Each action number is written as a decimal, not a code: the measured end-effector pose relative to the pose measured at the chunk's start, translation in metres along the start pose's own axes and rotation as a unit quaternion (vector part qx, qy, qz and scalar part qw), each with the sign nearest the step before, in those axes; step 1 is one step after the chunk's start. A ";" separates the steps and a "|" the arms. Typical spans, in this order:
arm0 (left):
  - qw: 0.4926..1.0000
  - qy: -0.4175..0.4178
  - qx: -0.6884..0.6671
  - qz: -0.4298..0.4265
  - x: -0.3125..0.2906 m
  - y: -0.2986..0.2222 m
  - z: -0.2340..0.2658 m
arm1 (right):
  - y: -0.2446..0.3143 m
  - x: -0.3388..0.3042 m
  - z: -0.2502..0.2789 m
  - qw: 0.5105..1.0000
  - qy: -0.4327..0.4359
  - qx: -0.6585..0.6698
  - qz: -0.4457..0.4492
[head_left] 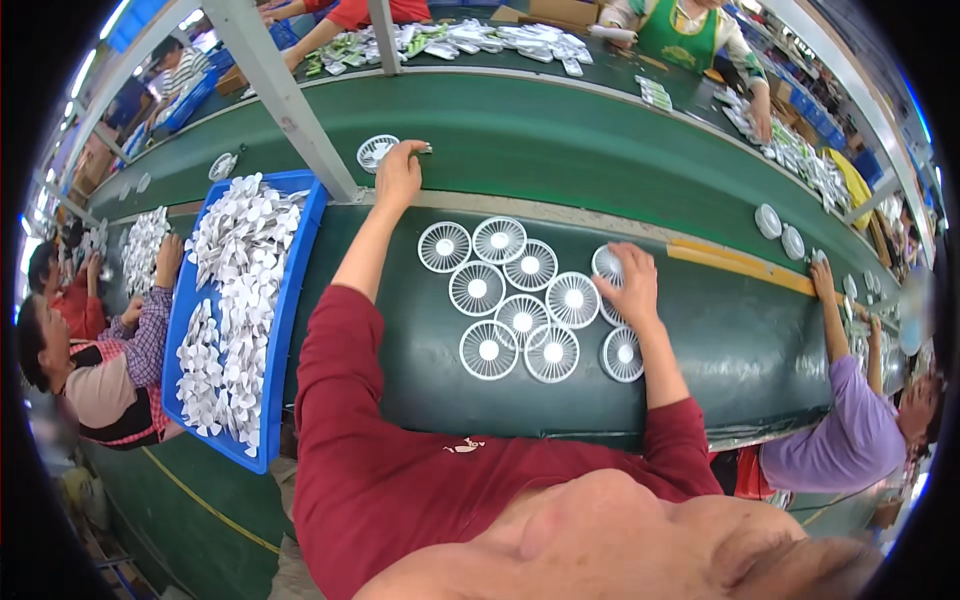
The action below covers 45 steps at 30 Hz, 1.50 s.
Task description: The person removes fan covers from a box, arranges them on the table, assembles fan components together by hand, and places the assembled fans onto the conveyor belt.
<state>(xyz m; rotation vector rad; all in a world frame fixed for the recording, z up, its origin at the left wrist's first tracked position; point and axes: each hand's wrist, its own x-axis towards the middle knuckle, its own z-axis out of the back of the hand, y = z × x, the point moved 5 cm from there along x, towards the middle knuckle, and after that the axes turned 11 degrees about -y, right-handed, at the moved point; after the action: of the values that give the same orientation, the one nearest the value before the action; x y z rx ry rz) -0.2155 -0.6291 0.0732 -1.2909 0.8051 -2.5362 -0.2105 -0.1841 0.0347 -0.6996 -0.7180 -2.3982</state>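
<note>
Blue tray [272, 400]: on person's L side, filled w/ white blades [245, 265], in a large heap and a smaller one at its lower L.
L hand [399, 170]: reaches fwd over the green belt [560, 140], fingers bent, at the R side of the far grille [378, 152]. I cannot tell if it is pinching something; a small pc. shows by the fingertips.
Far grille: on the belt, near the grey post [290, 120], w/ a white pc. inside, shape unclear.
R hand [632, 285]: thumb and fingers apart, bent over the near grille [606, 262]. Pinching or only resting, I cannot tell.
Near grille: on the dark table [740, 330], at the top of a column of three; the middle one is partly hidden by the R hand.
Other grilles [477, 288]: eight in a close group, L of the column.
Direction: these eight lie flat, white centre discs up; round, equally wide all ways.
</note>
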 end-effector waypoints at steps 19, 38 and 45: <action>0.991 0.090 -0.099 0.002 0.018 0.035 -0.057 | -0.006 0.007 0.017 0.982 -0.024 0.183 -0.042; 0.582 0.204 -0.611 0.497 -0.116 -0.204 -0.067 | 0.107 0.059 0.018 0.953 -0.113 0.250 0.126; 0.884 -0.051 -0.395 0.244 -0.136 -0.206 -0.056 | 0.108 0.058 -0.010 0.827 -0.067 0.556 -0.039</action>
<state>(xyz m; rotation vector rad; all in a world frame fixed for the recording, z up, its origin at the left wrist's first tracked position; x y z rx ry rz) -0.1613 -0.3821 0.0639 -1.1544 1.9699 -1.7512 -0.1895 -0.2869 0.0982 -0.3037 -1.9587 -1.5302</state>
